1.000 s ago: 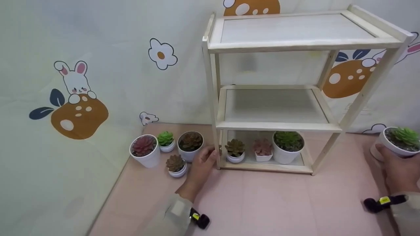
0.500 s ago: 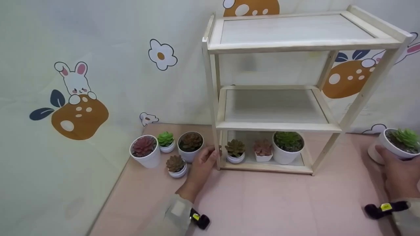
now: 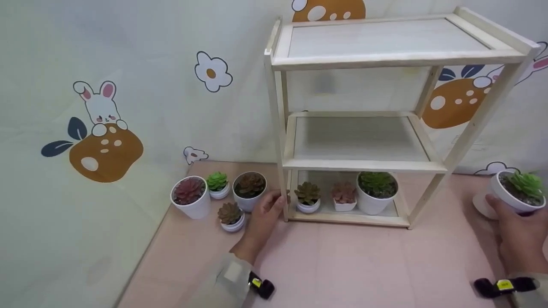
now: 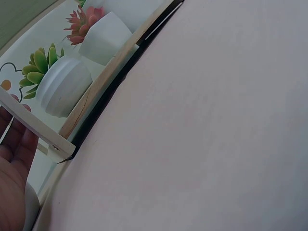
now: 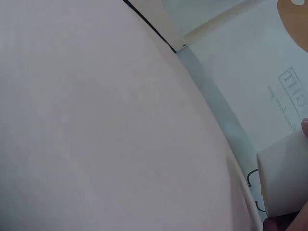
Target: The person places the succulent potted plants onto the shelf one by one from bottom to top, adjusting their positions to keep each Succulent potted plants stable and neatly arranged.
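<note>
Held pot (image 3: 505, 197) shifted left — pink tabletop (image 3: 342, 265), rabbit-print wall (image 3: 162, 94).

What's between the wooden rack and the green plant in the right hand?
Only bare pink tabletop shows between the three-tier wooden rack and the potted green succulent held in the right hand, in the head view.

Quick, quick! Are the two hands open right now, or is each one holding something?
Left hand: holding a post of the wooden shelf, fingers reaching behind it.
Right hand: holding a potted green plant, a bit tilted.
</note>
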A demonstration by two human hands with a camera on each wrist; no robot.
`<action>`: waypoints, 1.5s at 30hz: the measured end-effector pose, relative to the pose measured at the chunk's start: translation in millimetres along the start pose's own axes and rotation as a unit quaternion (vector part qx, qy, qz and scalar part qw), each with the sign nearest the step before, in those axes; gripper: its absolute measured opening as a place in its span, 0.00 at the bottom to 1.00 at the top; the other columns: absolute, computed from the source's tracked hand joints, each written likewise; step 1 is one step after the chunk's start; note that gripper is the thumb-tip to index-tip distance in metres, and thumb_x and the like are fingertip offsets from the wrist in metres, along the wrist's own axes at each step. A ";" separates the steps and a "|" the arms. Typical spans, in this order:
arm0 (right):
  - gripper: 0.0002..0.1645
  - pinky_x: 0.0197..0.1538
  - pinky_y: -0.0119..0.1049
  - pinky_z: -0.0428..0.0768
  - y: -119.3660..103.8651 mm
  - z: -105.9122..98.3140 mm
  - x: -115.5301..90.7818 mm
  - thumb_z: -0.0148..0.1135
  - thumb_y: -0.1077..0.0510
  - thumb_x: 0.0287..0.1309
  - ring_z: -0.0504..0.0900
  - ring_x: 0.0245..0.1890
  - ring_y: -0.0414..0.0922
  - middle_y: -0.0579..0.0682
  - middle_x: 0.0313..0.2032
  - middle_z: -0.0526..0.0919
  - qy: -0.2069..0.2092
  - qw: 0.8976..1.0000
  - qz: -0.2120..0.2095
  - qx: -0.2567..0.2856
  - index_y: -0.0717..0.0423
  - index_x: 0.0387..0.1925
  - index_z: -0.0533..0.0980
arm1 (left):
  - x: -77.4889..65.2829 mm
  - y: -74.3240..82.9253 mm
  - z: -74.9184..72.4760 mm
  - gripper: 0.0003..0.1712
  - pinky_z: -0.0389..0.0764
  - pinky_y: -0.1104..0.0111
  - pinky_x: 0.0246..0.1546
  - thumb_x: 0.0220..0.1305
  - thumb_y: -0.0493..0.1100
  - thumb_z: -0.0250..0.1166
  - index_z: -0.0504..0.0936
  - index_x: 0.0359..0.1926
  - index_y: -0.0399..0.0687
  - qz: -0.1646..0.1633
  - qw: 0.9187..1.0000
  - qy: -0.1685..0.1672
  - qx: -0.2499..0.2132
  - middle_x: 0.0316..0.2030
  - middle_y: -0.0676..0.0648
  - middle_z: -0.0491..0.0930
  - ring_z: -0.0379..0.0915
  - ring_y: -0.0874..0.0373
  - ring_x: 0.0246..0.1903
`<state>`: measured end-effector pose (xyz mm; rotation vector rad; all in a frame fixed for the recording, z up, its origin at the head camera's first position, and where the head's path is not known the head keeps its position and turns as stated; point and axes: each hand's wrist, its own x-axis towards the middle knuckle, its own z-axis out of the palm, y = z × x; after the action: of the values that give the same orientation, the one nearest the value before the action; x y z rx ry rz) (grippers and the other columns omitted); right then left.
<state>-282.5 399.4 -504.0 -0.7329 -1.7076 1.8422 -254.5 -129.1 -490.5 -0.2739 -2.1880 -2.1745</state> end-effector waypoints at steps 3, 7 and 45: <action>0.61 0.69 0.23 0.53 -3.7 -0.5 -4.5 0.76 0.67 0.41 0.53 0.69 0.32 0.36 0.70 0.56 -0.003 1.000 0.010 0.028 0.33 0.70 0.53 | -0.4 -0.1 1.2 0.21 0.72 0.67 0.55 0.70 0.44 0.56 0.74 0.55 0.30 0.008 1.000 0.000 -0.008 0.49 0.30 0.76 0.71 0.40 0.55; 0.58 0.69 0.24 0.55 -8.7 2.0 -11.6 0.76 0.67 0.42 0.54 0.70 0.35 0.37 0.68 0.59 -0.031 0.998 0.002 0.058 0.35 0.69 0.55 | -1.1 0.2 1.6 0.21 0.72 0.68 0.53 0.70 0.43 0.56 0.74 0.55 0.29 0.012 1.000 0.002 -0.014 0.49 0.29 0.76 0.70 0.38 0.55; 0.49 0.60 0.24 0.68 -65.6 21.6 -84.9 0.69 0.75 0.46 0.64 0.65 0.44 0.45 0.60 0.68 -0.139 0.984 -0.101 0.055 0.47 0.68 0.60 | 0.7 -3.0 -0.2 0.24 0.72 0.67 0.56 0.71 0.45 0.56 0.72 0.57 0.29 0.002 1.000 -0.010 -0.014 0.51 0.29 0.75 0.68 0.37 0.58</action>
<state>-235.7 329.6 -433.8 -0.2549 -1.7565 1.9445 -255.6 -129.3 -493.3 -0.3011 -2.1669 -2.2120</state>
